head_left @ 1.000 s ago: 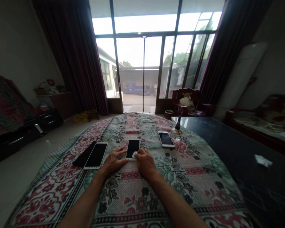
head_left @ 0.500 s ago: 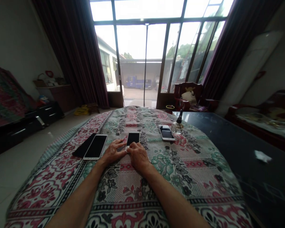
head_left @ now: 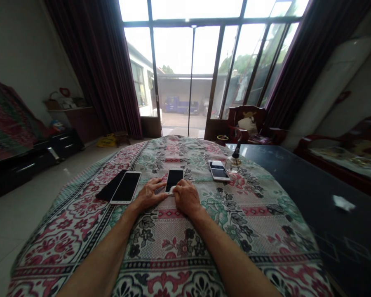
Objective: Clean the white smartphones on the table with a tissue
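Observation:
A white-framed smartphone (head_left: 174, 177) with a dark screen lies on the flowered tablecloth (head_left: 185, 247) in front of me. My left hand (head_left: 149, 194) rests on its left side, fingers spread, thumb and fingertips by the phone's edge. My right hand (head_left: 187, 199) is closed over the phone's lower end, pinching a small white wad (head_left: 172, 189) against it; tissue or cloth, I cannot tell. Left of my hands lies a larger white phone (head_left: 126, 187), partly over a flat black item (head_left: 107, 189). Another white phone (head_left: 219, 171) lies farther right.
A clear glass bottle (head_left: 233, 166) with a black top stands beside the right-hand phone. On the right, a dark glossy table (head_left: 297, 185) adjoins the cloth and bears a crumpled white tissue (head_left: 343, 203). A wooden chair (head_left: 249, 123) stands beyond, near the glass doors.
My right hand has slid a little to the right across the phone's lower end with the white wad. The left hand stays beside the phone. The view has tilted slightly.

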Demonstrator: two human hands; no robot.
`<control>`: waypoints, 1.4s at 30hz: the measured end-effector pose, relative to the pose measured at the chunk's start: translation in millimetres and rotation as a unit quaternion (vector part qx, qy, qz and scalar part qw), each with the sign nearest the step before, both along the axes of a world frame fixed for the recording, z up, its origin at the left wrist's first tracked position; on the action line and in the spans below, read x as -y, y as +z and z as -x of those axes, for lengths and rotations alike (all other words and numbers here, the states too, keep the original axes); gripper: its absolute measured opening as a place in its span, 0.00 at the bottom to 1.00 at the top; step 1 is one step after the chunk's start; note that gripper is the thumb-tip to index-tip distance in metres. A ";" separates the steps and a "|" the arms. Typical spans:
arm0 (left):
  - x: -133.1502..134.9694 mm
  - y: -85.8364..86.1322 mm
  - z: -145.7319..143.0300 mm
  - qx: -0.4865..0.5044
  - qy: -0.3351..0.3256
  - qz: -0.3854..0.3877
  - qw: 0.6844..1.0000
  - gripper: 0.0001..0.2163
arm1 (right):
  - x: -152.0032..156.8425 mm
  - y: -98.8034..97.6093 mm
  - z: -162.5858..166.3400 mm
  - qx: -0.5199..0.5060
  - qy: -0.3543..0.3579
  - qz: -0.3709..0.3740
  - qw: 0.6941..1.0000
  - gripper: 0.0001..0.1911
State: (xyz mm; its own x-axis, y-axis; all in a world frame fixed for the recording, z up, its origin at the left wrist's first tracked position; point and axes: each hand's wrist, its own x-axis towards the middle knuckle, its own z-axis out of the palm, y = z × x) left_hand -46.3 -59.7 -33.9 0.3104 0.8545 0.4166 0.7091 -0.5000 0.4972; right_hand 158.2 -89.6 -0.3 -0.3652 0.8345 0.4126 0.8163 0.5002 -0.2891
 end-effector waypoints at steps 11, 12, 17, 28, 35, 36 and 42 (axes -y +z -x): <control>0.4 -4.8 -3.2 -0.023 0.025 -0.013 0.999 0.21 | 2.6 0.6 4.8 0.057 0.053 -0.002 0.997 0.12; 0.6 -4.9 -3.7 -0.023 0.025 -0.017 0.999 0.20 | 3.5 0.5 6.5 0.060 0.063 -0.001 0.996 0.12; 1.5 -4.2 -4.7 -0.003 0.019 -0.023 1.000 0.18 | 5.4 -1.5 9.5 0.037 0.077 -0.003 0.996 0.11; 2.4 -3.8 -3.7 -0.004 0.023 -0.004 1.000 0.21 | -1.5 -4.3 -9.4 -0.019 -0.037 -0.001 0.999 0.11; 0.2 -6.4 -3.5 0.000 0.033 0.004 0.999 0.21 | 2.5 -0.8 -3.7 0.027 0.042 -0.012 0.999 0.13; 0.0 -6.7 -3.7 -0.001 0.033 0.003 0.999 0.21 | 3.4 -0.1 -1.2 0.033 0.051 -0.010 0.998 0.12; 1.2 -5.9 -5.7 0.001 0.030 -0.013 0.999 0.20 | 6.7 0.5 6.4 0.031 0.076 -0.008 0.997 0.12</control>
State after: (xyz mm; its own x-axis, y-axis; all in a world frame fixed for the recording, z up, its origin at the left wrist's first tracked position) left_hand -40.6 -60.9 -39.8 0.2576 0.8605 0.4396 0.7369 -0.4692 0.4866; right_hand 151.9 -96.2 0.2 -0.5114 0.7615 0.3982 0.7469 0.6230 -0.2322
